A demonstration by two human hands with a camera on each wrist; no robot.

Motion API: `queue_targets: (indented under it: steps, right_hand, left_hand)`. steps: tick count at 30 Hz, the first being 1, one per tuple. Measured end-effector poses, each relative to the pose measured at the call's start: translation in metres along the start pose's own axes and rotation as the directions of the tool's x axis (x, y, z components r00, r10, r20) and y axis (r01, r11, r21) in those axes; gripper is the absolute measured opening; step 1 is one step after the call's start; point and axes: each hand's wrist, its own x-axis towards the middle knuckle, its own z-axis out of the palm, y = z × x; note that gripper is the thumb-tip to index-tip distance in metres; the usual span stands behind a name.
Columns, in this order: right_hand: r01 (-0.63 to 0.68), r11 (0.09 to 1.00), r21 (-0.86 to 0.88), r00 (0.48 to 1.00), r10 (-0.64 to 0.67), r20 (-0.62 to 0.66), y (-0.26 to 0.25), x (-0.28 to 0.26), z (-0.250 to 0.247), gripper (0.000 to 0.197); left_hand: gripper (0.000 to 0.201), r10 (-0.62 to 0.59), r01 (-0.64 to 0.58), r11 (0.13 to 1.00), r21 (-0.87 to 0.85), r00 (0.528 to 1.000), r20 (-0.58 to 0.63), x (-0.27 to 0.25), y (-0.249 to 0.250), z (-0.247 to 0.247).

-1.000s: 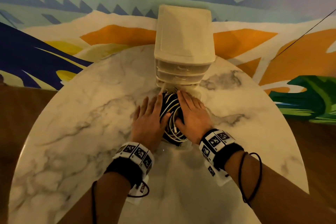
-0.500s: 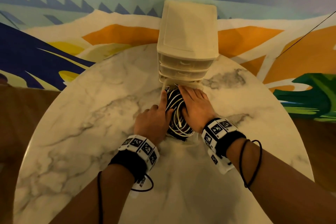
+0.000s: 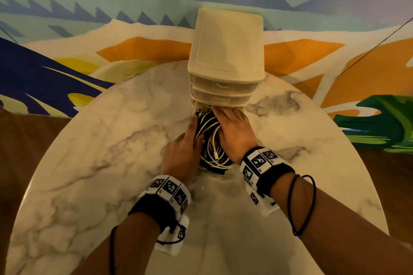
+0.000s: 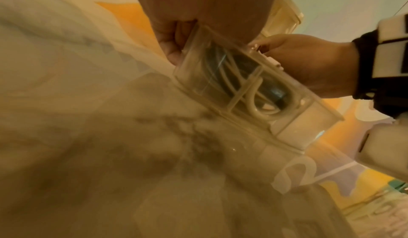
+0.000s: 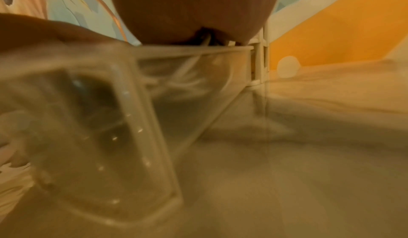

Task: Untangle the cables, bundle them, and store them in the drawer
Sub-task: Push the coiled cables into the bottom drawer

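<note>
A bundle of black and white cables [image 3: 211,140] lies in the clear bottom drawer [image 3: 215,173], which is pulled out of the cream drawer unit [image 3: 225,51]. My right hand [image 3: 232,129] lies flat on the cables' right side, with its fingertips at the unit's front. My left hand [image 3: 183,149] is at the drawer's left wall. Its index finger reaches along the cables and its other fingers curl outside the wall. The left wrist view shows the cables [image 4: 249,88] through the drawer [image 4: 293,130], with my left fingers [image 4: 172,48] curled against its side. The right wrist view shows the drawer [image 5: 114,123] blurred.
The unit stands at the far edge of a round marble table [image 3: 100,174], against a painted wall [image 3: 67,6]. Its two upper drawers [image 3: 221,89] are closed. A thin dark line [image 3: 377,44] runs across the wall at the right.
Both hands and the drawer have moved forward toward the unit. My left fingers went from flat on the table to curled, with the index finger stretched out.
</note>
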Motion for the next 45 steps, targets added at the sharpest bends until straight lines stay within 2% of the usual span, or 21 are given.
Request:
queue_targets:
  steps: [3, 6, 9, 11, 13, 15, 16, 17, 19, 21, 22, 26, 31, 35, 37, 40, 42, 45]
  right_hand:
    - [-0.056, 0.998, -0.039, 0.998, 0.057, 0.01, -0.006, 0.003, 0.001, 0.063]
    - [-0.13, 0.981, -0.147, 0.992, 0.128, -0.024, -0.017, -0.005, 0.003, 0.061]
    - [-0.131, 0.983, -0.127, 0.991, 0.126, -0.049, -0.023, -0.018, -0.001, 0.064]
    - [-0.075, 0.997, -0.029, 0.997, 0.075, -0.01, -0.026, -0.028, -0.007, 0.068]
    - [-0.046, 0.998, 0.042, 0.995, 0.042, 0.085, -0.03, -0.034, -0.009, 0.069]
    - [-0.041, 0.999, -0.003, 0.988, 0.041, 0.146, -0.03, -0.032, -0.004, 0.074]
    - [-0.035, 0.999, -0.038, 0.987, 0.041, 0.153, -0.028, -0.031, 0.001, 0.076]
    - [-0.027, 0.998, -0.062, 0.988, 0.036, 0.148, -0.026, -0.029, 0.004, 0.074]
    - [-0.012, 0.997, -0.07, 0.992, 0.021, 0.128, -0.019, -0.027, 0.008, 0.068]
    - [0.017, 0.998, -0.063, 0.993, -0.01, 0.117, -0.014, -0.026, 0.008, 0.063]
    - [0.035, 0.997, -0.064, 0.993, -0.028, 0.114, -0.012, -0.025, 0.007, 0.062]
    - [0.079, 0.993, -0.083, 0.992, -0.07, 0.11, -0.007, -0.023, 0.006, 0.066]
    - [0.017, 1.0, -0.009, 1.0, -0.017, -0.006, -0.012, -0.025, 0.01, 0.06]
    - [-0.038, 0.993, 0.113, 0.991, 0.052, -0.121, -0.023, -0.04, -0.006, 0.068]
    - [-0.034, 0.993, 0.116, 0.998, 0.04, -0.045, -0.026, -0.057, -0.015, 0.081]
    - [0.018, 1.0, -0.013, 0.983, -0.015, 0.18, -0.027, -0.08, -0.006, 0.096]
    - [0.026, 0.996, -0.086, 0.979, -0.009, 0.201, -0.023, -0.084, 0.008, 0.098]
    - [-0.027, 0.992, -0.123, 0.986, 0.047, 0.162, -0.024, -0.072, 0.014, 0.096]
  left_hand:
    - [0.054, -0.014, 0.014, 1.0, -0.003, 1.0, 0.002, 0.007, 0.001, -0.002]
    - [0.053, -0.01, 0.009, 0.999, 0.046, 1.0, 0.018, 0.009, 0.002, -0.001]
    - [0.054, -0.022, 0.021, 0.993, 0.112, 1.0, 0.006, 0.009, 0.003, 0.002]
    - [0.054, -0.016, 0.017, 0.989, 0.146, 1.0, -0.01, 0.01, 0.003, 0.003]
    - [0.056, -0.029, 0.021, 0.985, 0.169, 0.999, 0.042, 0.011, 0.005, 0.001]
    - [0.061, -0.068, 0.042, 0.973, 0.226, 0.992, 0.109, 0.014, 0.007, 0.0]
    - [0.062, -0.07, 0.039, 0.959, 0.28, 0.992, 0.103, 0.015, 0.008, -0.002]
    - [0.06, -0.042, 0.018, 0.941, 0.338, 0.997, 0.065, 0.015, 0.01, -0.004]
    - [0.057, 0.102, -0.083, 0.918, 0.387, 0.994, -0.028, 0.014, 0.012, -0.004]
    - [0.056, 0.277, -0.244, 0.906, 0.345, 0.959, -0.05, 0.01, 0.01, 0.002]
    - [0.056, 0.333, -0.309, 0.897, 0.316, 0.943, -0.025, 0.008, 0.009, 0.005]
    - [0.062, 0.311, -0.334, 0.904, 0.267, 0.942, 0.125, 0.004, 0.001, 0.009]
    - [0.059, 0.302, -0.319, 0.897, 0.306, 0.948, 0.101, 0.006, 0.003, 0.014]
    - [0.06, 0.26, -0.291, 0.913, 0.287, 0.955, 0.142, 0.008, 0.004, 0.014]
    - [0.06, 0.263, -0.296, 0.907, 0.3, 0.954, 0.145, 0.009, 0.004, 0.014]
    - [0.059, 0.245, -0.275, 0.909, 0.313, 0.961, 0.131, 0.009, 0.006, 0.014]
    - [0.06, 0.235, -0.271, 0.897, 0.349, 0.962, 0.142, 0.009, 0.007, 0.014]
    - [0.06, 0.236, -0.271, 0.863, 0.426, 0.962, 0.134, 0.009, 0.009, 0.011]
